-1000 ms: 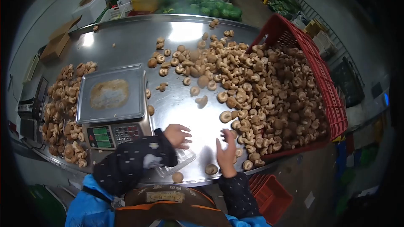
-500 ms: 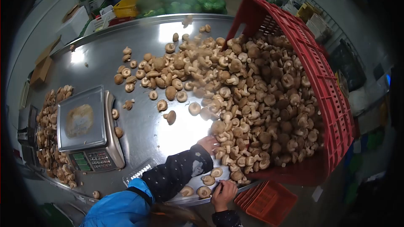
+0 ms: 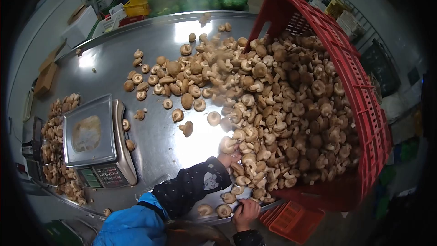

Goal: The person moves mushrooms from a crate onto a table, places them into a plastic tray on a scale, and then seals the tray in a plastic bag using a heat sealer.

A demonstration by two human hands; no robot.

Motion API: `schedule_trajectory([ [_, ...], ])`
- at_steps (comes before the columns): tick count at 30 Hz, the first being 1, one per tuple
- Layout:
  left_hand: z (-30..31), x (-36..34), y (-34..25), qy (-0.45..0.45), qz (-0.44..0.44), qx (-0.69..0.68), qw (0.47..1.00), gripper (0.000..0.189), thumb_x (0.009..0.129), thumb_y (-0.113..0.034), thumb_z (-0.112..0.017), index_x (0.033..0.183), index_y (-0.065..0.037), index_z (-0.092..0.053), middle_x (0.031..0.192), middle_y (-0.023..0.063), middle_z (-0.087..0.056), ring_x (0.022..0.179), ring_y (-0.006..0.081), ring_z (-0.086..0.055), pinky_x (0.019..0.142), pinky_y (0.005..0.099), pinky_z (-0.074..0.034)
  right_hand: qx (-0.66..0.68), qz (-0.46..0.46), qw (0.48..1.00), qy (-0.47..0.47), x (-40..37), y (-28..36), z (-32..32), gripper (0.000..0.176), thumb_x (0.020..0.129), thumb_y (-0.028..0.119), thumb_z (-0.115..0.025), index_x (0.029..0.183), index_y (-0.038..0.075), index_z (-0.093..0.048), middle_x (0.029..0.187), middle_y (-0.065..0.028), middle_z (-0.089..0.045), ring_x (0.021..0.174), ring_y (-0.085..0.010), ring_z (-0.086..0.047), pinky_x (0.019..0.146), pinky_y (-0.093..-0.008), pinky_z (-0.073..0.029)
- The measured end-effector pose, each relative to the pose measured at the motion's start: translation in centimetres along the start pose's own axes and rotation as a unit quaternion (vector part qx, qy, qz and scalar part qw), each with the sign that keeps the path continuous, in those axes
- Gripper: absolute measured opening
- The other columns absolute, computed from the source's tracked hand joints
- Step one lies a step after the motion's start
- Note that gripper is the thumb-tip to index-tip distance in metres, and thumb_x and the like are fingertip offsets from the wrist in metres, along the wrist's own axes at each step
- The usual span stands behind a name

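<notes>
- Reaching with the left hand [image 3: 230,156] into the near left side of the big pile of mushrooms [image 3: 268,109], with fingers partly hidden and right by a big pale mushroom [image 3: 228,145]; cannot tell if gripping it.
- Keeping the right hand [image 3: 246,212] at the near edge of the desk [image 3: 157,148], with bent fingers, next to a brown mushroom [image 3: 223,210]; cannot tell if holding the small dark thing [image 3: 236,207] at the fingers.
- Spreading mushrooms from inside the big red crate [image 3: 350,82], at the right edge of the desk, out to the middle, with a few loose ones near the far edge.
- Showing a scale [image 3: 99,141] toward the left edge, with a brown mark on its flat top and two mushrooms close by its right side.
- Packing more mushrooms [image 3: 53,146] along the left edge, past the scale.
- Lying partly under the left sleeve [image 3: 193,187], near the near edge: a clear plastic tray [image 3: 157,183].
- Looking past the far edge at green cabbages [image 3: 195,0] and a yellow crate [image 3: 136,6].
</notes>
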State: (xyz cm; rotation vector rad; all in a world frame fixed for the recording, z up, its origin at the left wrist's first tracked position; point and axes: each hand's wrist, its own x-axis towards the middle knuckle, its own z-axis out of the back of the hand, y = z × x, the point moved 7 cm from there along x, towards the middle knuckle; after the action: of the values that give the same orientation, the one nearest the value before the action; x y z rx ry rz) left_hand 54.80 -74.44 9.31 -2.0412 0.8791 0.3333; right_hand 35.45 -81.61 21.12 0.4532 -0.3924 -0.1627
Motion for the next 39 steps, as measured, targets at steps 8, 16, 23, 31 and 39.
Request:
schedule_trajectory([
  [8, 0.9, -8.1, -3.1, 0.024, 0.036, -0.163, 0.986, 0.025, 0.084, -0.009, -0.053, 0.107, 0.002, -0.053, 0.086, 0.0171, -0.064, 0.065, 0.0276, -0.065, 0.059, 0.0377, -0.054, -0.018, 0.015, 0.999, 0.039, 0.3, 1.2, 0.1, 0.022, 0.066, 0.000, -0.052, 0.086, 0.006, -0.059, 0.085, -0.0124, -0.054, 0.084, -0.0334, -0.051, 0.078, -0.0423, -0.037],
  [16, 5.8, -18.7, -9.6, 0.045, 0.040, -0.375, 0.925, 0.024, 0.083, -0.002, -0.049, 0.106, 0.003, -0.045, 0.091, 0.0121, -0.052, 0.082, 0.0251, -0.058, 0.080, 0.0386, -0.050, 0.469, -0.144, 0.845, 0.214, 3.8, 9.1, -2.9, 0.068, 0.077, 0.002, -0.053, 0.138, 0.011, -0.025, 0.117, -0.0143, -0.049, 0.102, -0.0270, -0.055, 0.083, -0.0364, -0.048],
  [23, 15.3, -28.8, -17.4, 0.019, -0.198, -0.314, 0.928, 0.042, 0.082, 0.002, -0.044, 0.124, 0.001, -0.036, 0.110, 0.0120, -0.048, 0.097, 0.0212, -0.051, 0.089, 0.0357, -0.041, 0.635, -0.135, 0.655, 0.386, 6.8, 25.8, -9.3, 0.076, 0.073, -0.009, -0.045, 0.140, 0.012, -0.016, 0.121, -0.0170, -0.050, 0.099, -0.0287, -0.060, 0.074, -0.0392, -0.056],
  [31, 26.7, -41.1, -24.8, 0.027, -0.345, -0.269, 0.899, 0.064, 0.082, 0.004, -0.048, 0.139, -0.011, -0.021, 0.132, 0.0153, -0.037, 0.118, 0.0283, -0.044, 0.105, 0.0498, -0.031, 0.589, -0.073, 0.659, 0.462, 7.7, 39.4, -18.5, 0.066, 0.075, -0.012, -0.046, 0.135, 0.010, -0.028, 0.104, -0.0113, -0.060, 0.087, -0.0226, -0.063, 0.070, -0.0309, -0.054],
  [39, 39.5, -40.4, -25.8, -0.256, -0.284, -0.104, 0.918, 0.070, 0.076, -0.004, -0.070, 0.127, -0.019, -0.025, 0.104, 0.0136, -0.052, 0.085, 0.0218, -0.058, 0.073, 0.0446, -0.051, 0.389, 0.067, 0.833, 0.388, 11.1, 47.2, -23.7, 0.061, 0.074, -0.009, -0.051, 0.130, 0.010, -0.037, 0.089, -0.0148, -0.064, 0.076, -0.0229, -0.064, 0.063, -0.0322, -0.050],
])
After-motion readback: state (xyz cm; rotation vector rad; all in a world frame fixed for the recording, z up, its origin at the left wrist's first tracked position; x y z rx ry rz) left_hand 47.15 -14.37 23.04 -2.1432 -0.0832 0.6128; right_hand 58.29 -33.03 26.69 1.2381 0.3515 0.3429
